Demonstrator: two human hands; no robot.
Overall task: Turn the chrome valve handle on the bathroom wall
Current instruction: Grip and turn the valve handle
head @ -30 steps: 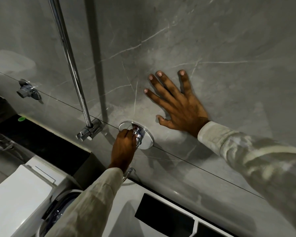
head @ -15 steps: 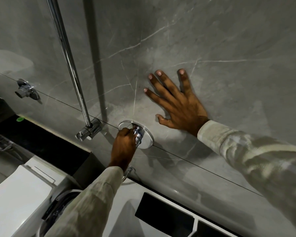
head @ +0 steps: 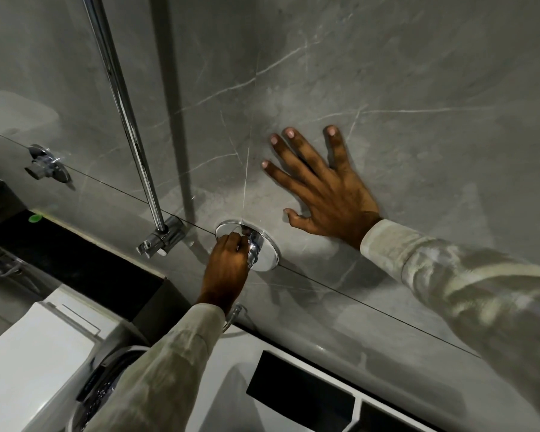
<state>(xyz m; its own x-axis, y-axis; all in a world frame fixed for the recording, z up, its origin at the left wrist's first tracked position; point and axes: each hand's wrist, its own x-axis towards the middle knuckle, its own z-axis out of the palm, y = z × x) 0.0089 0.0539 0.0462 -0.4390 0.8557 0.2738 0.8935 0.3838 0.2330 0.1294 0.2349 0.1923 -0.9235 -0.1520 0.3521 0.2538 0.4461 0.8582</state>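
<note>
A chrome valve handle point(head: 254, 248) sticks out of a round chrome wall plate point(head: 267, 257) on the grey marble wall, low in the middle of the view. My left hand point(head: 228, 264) comes up from below and its fingers are closed around the handle, hiding most of it. My right hand point(head: 321, 188) lies flat on the wall up and to the right of the plate, fingers spread, holding nothing.
A chrome riser pipe point(head: 122, 104) runs down the wall to a bracket point(head: 161, 240) left of the valve. A second chrome valve point(head: 46, 166) sits far left. Below stand a white washing machine point(head: 38, 353) and a white appliance top with dark recesses point(head: 296, 391).
My left hand has closed more tightly around the handle and its wrist has rolled slightly. My right hand stays flat on the wall.
</note>
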